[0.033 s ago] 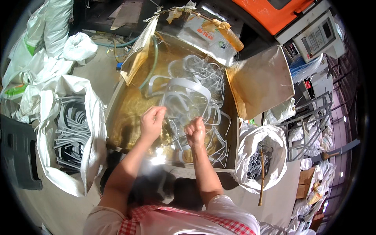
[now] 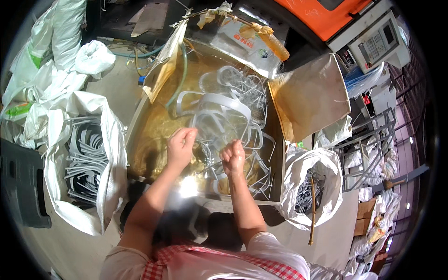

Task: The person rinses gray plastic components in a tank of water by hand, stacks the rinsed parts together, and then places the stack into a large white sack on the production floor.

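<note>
My left hand and my right hand are both closed, held a little apart above a wooden-sided tank of brownish water. A pale grey plastic strip arches up between them, its ends running down to the fingers of each hand. Exactly how the fingertips grip it is hard to make out. Beyond and to the right of my hands, more pale curved strips lie tangled with thin clear plastic pieces in the water. Further thin strips lie beside my right wrist.
On the left stands a white sack filled with grey strips. A white sack on the right holds thin grey scraps, with a brown stick across it. Cardboard panels and a hose border the tank. A control panel stands far right.
</note>
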Demonstrator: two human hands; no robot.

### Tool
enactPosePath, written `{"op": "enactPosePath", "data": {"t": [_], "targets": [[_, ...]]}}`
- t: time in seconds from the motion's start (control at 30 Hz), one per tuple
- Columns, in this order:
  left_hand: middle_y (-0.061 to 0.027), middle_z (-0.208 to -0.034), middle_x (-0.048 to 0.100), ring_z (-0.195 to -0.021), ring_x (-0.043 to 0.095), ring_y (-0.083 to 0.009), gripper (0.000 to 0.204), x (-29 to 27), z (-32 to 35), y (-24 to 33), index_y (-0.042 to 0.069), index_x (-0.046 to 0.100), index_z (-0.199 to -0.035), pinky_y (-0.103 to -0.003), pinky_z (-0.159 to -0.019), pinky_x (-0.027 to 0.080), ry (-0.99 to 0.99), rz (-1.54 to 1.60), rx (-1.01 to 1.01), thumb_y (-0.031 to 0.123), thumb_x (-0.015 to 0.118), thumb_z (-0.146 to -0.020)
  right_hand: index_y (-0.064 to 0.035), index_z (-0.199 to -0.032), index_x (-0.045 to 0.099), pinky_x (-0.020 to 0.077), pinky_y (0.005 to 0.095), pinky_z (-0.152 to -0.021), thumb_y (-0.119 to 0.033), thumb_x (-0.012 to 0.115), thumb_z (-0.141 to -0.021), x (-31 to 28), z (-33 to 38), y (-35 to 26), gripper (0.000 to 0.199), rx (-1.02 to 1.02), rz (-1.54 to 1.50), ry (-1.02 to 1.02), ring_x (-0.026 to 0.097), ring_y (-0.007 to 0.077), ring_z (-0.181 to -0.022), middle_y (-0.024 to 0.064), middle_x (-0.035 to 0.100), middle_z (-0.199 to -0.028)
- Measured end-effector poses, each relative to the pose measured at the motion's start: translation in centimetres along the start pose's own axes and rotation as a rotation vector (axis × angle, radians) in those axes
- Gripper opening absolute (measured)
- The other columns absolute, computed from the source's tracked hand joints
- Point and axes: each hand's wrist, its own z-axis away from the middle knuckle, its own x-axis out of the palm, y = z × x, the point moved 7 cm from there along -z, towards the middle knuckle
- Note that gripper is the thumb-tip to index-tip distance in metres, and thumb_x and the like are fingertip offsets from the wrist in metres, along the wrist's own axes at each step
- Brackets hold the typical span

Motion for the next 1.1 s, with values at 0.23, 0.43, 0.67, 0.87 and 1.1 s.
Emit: {"op": "enactPosePath", "data": {"t": [0.23,0.43,0.67,0.87,1.1], "targets": [[-0.0149,-0.097,0.058,-0.081,0.059,-0.0234,0.032,0.8,0.5,-2.6,-0.002,0.051,-0.11,-0.03,-0.072,0.046,0.01,-0.298,0.064,0.014,0.055,-0.083,-0.0146,-0.072,0.041,0.0228,0.0241,-0.039,-0.036,0.048,-0.089,0.2,0.0,-0.6,0.028,-0.023,-0.104,-0.05,0.024,0.0083,-0.039,-0.0041,0.028,-0.05],[-0.0123,-0.099,0.059,-0.074,0.06,-0.0131,0.046,3.9,2.3,-5.5,0.001,0.029,-0.13,-0.024,-0.066,0.046,-0.333,0.296,-0.482,0.016,0.046,-0.09,-0.0137,-0.078,0.043,0.0245,0.0248,-0.04,-0.041,0.045,-0.089,0.9,0.4,-0.6,0.03,0.081,-0.242,-0.067,0.023,0.0087,-0.037,-0.0038,0.028,-0.049],[-0.0112,-0.095,0.06,-0.07,0.059,-0.0121,0.042,3.6,2.6,-6.3,0.001,0.031,-0.129,-0.022,-0.062,0.046,-0.304,0.272,-0.48,0.013,0.043,-0.091,-0.013,-0.083,0.045,0.0251,0.0238,-0.041,-0.044,0.044,-0.089,1.3,0.6,-0.1,0.031,0.176,-0.269,-0.09,0.025,0.0077,-0.039,-0.0041,0.028,-0.049],[-0.0112,-0.094,0.061,-0.069,0.059,-0.0121,0.044,3.5,2.6,-6.9,0.001,0.03,-0.13,-0.022,-0.061,0.045,-0.305,0.245,-0.487,0.013,0.044,-0.091,-0.0134,-0.085,0.045,0.0252,0.0233,-0.042,-0.044,0.045,-0.088,0.9,0.6,0.2,0.031,0.203,-0.21,-0.057,0.026,0.0084,-0.041,-0.0044,0.028,-0.052],[-0.0118,-0.096,0.06,-0.071,0.059,-0.0127,0.047,3.3,2.2,-5.1,0.002,0.028,-0.133,-0.023,-0.064,0.047,-0.316,0.282,-0.449,0.014,0.045,-0.09,-0.0133,-0.087,0.044,0.026,0.0242,-0.043,-0.047,0.046,-0.087,0.0,0.1,2.1,0.033,0.256,-0.238,-0.04,0.026,0.0091,-0.043,-0.0038,0.027,-0.053]]}}
